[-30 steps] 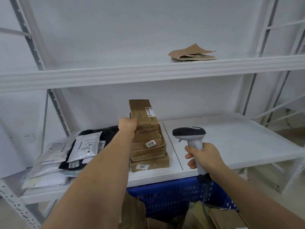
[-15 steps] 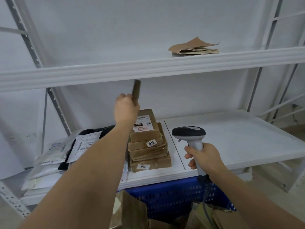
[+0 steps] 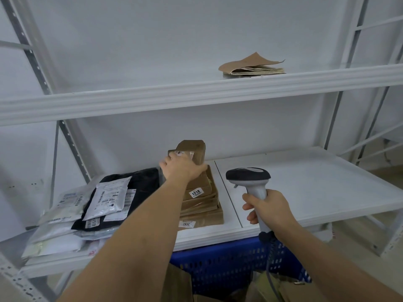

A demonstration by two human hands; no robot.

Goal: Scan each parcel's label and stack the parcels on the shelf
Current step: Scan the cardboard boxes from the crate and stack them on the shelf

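Left hand (image 3: 182, 167) grips a brown box (image 3: 193, 150) above the stack of brown parcels (image 3: 201, 203) on the shelf (image 3: 316, 192). Right hand (image 3: 269, 209) is wrapped around the scanner (image 3: 248, 177) handle, beside the stack.

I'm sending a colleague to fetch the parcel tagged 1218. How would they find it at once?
Go to the lower shelf of the white rack, to the stack of brown cardboard parcels right of the pile of grey and black mailer bags. The parcel lies high in that stack, under the left hand; only it bears a white sticker reading 1218, whereas the bottom one reads 300.
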